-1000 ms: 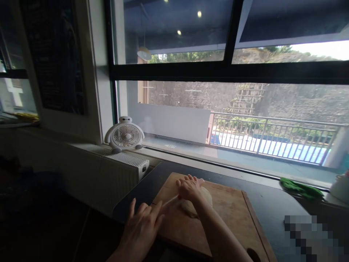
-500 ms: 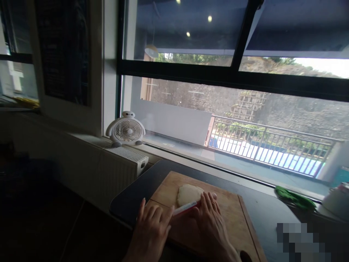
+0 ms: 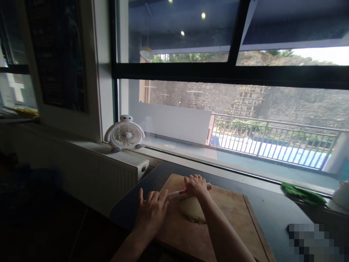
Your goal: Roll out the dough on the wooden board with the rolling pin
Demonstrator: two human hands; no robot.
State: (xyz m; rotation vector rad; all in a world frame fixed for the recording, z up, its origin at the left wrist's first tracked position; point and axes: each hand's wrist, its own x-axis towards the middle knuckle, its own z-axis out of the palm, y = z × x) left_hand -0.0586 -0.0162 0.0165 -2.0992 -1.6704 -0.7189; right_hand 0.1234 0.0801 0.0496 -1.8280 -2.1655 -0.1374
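A rolling pin (image 3: pixel 176 195), whitish with red markings along its middle, crosses over the far edge of a flattened round of pale dough (image 3: pixel 191 212). My left hand (image 3: pixel 153 207) is closed over the pin's left part, its thumb side towards the middle. Over the right part, my right hand (image 3: pixel 195 184) presses with fingers bent, and the pin's end sticks out beyond it. The dough lies on a wooden board (image 3: pixel 231 209), partly covered by my right forearm.
The board rests on a dark table (image 3: pixel 131 198) below the window. A white fan (image 3: pixel 127 134) stands on the radiator (image 3: pixel 122 171) at left. On the right are a green cloth (image 3: pixel 302 194), a white rounded object (image 3: pixel 340 196) and a blurred-out patch (image 3: pixel 313 240).
Both hands have pushed the rolling pin away from me, from the dough's near side to its far edge. The near part of the dough now shows. The view has shifted slightly.
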